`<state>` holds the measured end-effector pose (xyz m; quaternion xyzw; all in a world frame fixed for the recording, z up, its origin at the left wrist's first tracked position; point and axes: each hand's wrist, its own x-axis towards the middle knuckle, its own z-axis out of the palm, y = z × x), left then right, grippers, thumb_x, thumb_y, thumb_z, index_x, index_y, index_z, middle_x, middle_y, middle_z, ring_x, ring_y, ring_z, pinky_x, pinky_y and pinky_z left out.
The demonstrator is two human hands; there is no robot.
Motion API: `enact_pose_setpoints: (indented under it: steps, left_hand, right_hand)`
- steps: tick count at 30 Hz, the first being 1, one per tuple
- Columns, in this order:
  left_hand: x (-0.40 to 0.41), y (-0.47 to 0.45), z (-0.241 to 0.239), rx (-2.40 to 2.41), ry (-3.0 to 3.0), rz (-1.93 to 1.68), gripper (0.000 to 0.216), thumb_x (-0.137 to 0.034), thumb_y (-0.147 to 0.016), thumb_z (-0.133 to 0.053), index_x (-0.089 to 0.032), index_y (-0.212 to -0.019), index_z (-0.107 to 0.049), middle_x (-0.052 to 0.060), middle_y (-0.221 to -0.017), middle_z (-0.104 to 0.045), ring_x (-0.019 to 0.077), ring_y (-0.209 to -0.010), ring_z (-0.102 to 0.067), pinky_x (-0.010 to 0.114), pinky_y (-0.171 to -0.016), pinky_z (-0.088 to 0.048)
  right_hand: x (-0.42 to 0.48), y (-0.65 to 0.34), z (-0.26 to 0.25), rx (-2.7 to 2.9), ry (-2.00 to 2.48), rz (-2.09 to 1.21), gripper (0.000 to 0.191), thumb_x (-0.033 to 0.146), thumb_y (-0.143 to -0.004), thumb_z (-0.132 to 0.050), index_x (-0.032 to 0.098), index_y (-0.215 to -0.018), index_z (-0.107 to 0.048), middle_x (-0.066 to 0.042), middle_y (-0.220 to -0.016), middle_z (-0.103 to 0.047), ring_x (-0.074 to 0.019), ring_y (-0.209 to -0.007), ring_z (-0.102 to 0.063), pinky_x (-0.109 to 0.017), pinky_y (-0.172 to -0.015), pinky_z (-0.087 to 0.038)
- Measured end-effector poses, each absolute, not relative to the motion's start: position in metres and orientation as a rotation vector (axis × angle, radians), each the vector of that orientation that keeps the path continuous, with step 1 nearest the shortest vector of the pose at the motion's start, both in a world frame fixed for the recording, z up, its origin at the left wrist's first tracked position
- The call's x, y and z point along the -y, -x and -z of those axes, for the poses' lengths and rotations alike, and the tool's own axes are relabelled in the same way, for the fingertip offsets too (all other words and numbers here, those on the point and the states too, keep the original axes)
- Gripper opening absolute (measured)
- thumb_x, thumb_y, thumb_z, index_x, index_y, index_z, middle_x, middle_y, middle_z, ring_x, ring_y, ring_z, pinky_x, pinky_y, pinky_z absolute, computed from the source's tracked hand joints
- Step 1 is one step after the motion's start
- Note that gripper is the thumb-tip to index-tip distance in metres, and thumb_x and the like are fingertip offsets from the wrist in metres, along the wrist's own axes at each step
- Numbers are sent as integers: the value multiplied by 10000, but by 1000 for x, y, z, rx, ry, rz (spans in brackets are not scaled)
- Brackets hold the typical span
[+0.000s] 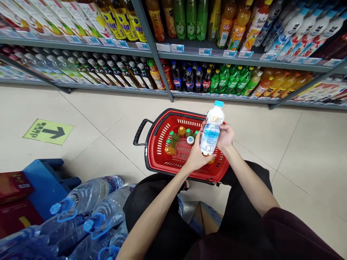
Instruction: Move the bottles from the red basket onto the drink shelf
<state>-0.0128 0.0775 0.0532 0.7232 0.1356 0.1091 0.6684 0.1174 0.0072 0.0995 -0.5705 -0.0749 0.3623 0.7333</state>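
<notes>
A white drink bottle (pixel 212 129) with a light blue cap and a blue-and-white label is held upright over a red shopping basket (pixel 159 144). My left hand (pixel 195 156) grips its lower part from the left, fingers curled around it. My right hand (pixel 225 136) wraps the bottle's right side. The basket sits on the tiled floor in front of my knees and holds several bottles (pixel 176 139) with green, orange and white caps. Its black handle (pixel 141 130) sticks out to the left.
Shelves of bottled drinks (pixel 189 77) run across the back, low shelf at floor level. Large water bottles (pixel 89 202) lie at lower left beside a blue step stool (pixel 46 180). A green arrow sticker (pixel 48 131) marks the floor at left.
</notes>
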Motion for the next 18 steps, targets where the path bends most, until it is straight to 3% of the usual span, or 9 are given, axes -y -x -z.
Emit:
enact_pose_setpoints:
  steps: [18]
  left_hand:
    - [-77,9,-49,-302,-1567,-205,1277,-381,-693,-907,-214,-1650,-77,213,-1687,-256,347,-1536,-357,500,-1271,-291]
  right_hand:
    - [-4,-119,-88,277,1361,-777,729,585,-779,-277,137,-1269,-578,-163,-1021,-760,-350,-921,-708,-503,-813,-586]
